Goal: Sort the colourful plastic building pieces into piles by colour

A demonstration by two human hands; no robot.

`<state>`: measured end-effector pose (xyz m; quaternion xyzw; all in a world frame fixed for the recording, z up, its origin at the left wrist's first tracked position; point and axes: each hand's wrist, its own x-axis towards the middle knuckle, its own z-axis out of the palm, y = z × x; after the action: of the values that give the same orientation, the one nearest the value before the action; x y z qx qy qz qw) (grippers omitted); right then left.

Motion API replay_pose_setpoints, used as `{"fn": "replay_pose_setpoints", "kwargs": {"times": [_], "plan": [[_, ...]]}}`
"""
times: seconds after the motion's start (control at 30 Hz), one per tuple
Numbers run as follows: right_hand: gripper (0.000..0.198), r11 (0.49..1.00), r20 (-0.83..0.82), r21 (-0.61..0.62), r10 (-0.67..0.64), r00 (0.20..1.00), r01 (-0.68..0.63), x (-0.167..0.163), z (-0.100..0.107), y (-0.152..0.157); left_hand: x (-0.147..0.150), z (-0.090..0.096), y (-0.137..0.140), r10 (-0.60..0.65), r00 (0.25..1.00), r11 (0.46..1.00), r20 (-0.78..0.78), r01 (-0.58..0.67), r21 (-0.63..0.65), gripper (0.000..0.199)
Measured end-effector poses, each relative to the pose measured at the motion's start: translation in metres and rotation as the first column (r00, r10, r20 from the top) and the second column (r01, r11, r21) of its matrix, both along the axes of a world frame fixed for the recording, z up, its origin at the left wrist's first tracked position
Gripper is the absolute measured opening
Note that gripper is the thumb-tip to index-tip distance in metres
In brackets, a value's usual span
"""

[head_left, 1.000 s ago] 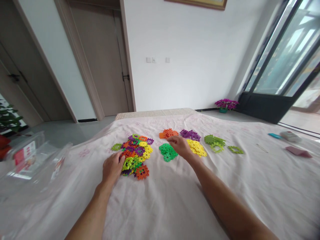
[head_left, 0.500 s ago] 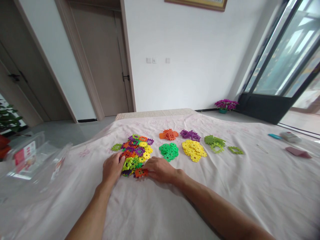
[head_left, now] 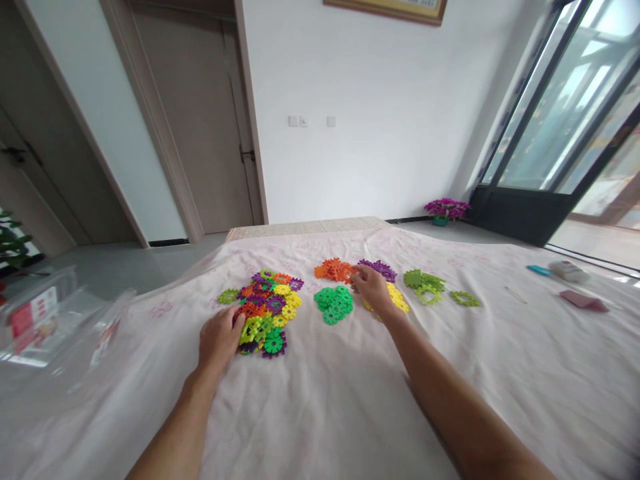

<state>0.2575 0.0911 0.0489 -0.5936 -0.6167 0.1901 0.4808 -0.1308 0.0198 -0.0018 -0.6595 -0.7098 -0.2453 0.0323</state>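
Observation:
My left hand (head_left: 219,337) rests against the left edge of a mixed pile of plastic snap pieces (head_left: 275,305), its thumb apart from the curled fingers. These are flat, notched shapes in purple, orange, yellow and green. Farther off, my right hand (head_left: 373,288) pinches an orange snap piece (head_left: 354,270) at the edge of the orange pile (head_left: 334,269); the fingers hide most of this piece. Behind that hand lies a purple pile (head_left: 383,269). Its wrist partly covers a yellow pile (head_left: 399,299). A green pile (head_left: 333,305) sits just to the left.
Light green pieces (head_left: 424,285) lie right of the yellow pile, with a single green piece (head_left: 465,299) beyond. A clear plastic bag (head_left: 65,333) is at the left. Toward the right edge of the pale cloth (head_left: 320,413) are a pink item (head_left: 584,300) and a blue item (head_left: 539,270).
My right hand has moved from the front of the mixed pile to the orange pile, taking an orange piece with it. The left hand stays by the mixed pile.

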Motion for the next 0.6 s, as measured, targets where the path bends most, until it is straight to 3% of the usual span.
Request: {"fn": "replay_pose_setpoints", "kwargs": {"times": [0.13,0.23,0.33,0.47,0.6], "plan": [[0.030,0.995,-0.192,-0.037,-0.098,0.976,0.093,0.038,-0.004,0.010,0.000,0.000,0.000,0.010,1.000,1.000,-0.009,-0.010,0.000,0.042],[0.031,0.993,-0.305,-0.072,-0.109,0.946,0.091,0.044,-0.006,0.010,0.000,-0.001,0.000,0.008,1.000,1.000,-0.015,-0.008,0.003,0.042],[0.031,0.999,-0.321,-0.052,-0.027,0.947,0.011,0.033,-0.007,0.006,-0.001,-0.002,0.001,0.012,1.000,1.000,-0.017,-0.012,0.006,0.041],[0.017,0.984,-0.324,-0.062,0.137,0.936,-0.166,0.008,-0.011,0.005,-0.001,-0.002,0.001,0.013,1.000,1.000,-0.013,-0.013,0.003,0.041],[0.014,0.972,-0.497,-0.109,0.126,0.859,-0.206,-0.016,-0.008,0.022,0.000,-0.001,0.000,0.018,1.000,1.000,-0.001,-0.018,-0.007,0.041]]}}
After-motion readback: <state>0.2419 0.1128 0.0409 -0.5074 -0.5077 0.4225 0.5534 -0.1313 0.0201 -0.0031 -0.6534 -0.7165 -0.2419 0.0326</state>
